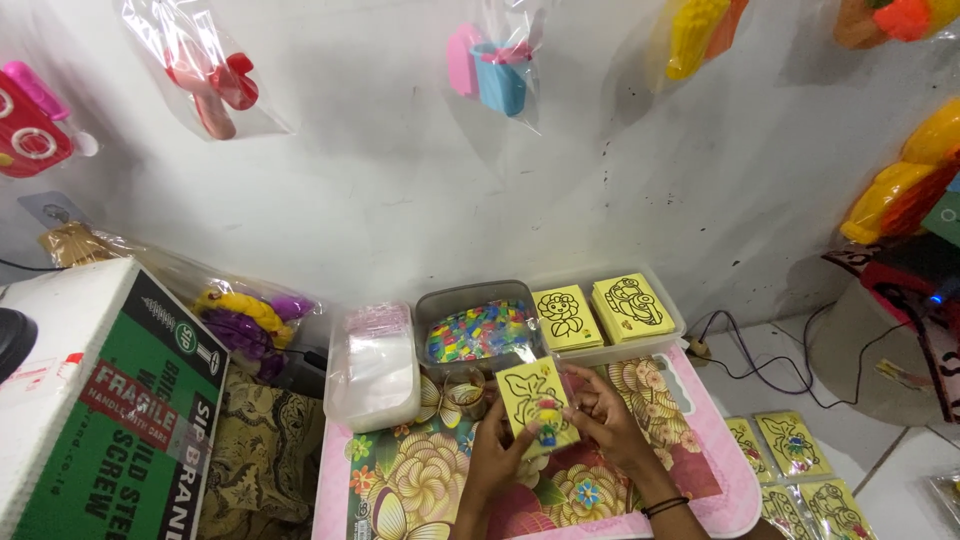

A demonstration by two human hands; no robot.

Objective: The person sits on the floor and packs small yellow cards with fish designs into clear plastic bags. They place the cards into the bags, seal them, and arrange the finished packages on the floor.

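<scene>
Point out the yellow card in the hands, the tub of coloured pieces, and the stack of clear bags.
yellow card (537, 402), head view, on its printed face.
tub of coloured pieces (478, 330), head view, on the pieces inside.
stack of clear bags (375, 368), head view, on its top.

Two bare forearms entering from the bottom edge, no sleeves in view. Left hand (497, 455) without rings or a watch that can be made out. Right hand (606, 412) likewise plain, with a thin black band (664, 507), seemingly doubled, worn around the wrist. Fingernails too small to make out.
</scene>
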